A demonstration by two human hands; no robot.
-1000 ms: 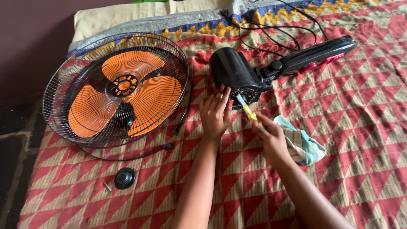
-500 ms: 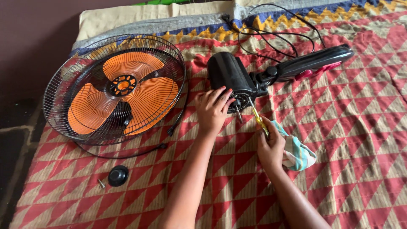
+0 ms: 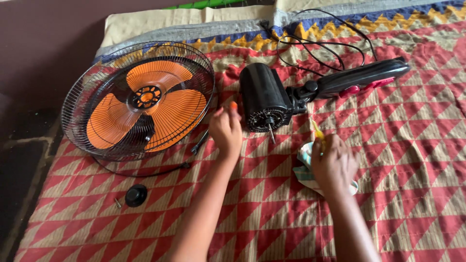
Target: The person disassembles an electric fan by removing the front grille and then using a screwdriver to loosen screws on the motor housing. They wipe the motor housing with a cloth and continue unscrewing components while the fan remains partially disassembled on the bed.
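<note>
One black fan motor housing [image 3: 263, 99], ribbed cylinder with a bare metal shaft sticking out toward the near side, lying centre-far on the quilt [image 3: 407, 160], joined to one glossy black stand arm [image 3: 361, 77] on its right. One round wire fan cage [image 3: 138, 99] to the left, three orange plastic blades inside. One small black round cap [image 3: 136, 195] and one screw [image 3: 117, 203] near-left. One striped cloth [image 3: 306, 170]. Left hand [image 3: 225, 131] just left of the motor front, fingers loosely curled, holding nothing visible, not touching the housing. Right hand [image 3: 334, 165] closed round a yellow-handled screwdriver [image 3: 317, 132], resting over the cloth, right of the shaft. Black cord [image 3: 315, 41] looped at far side
</note>
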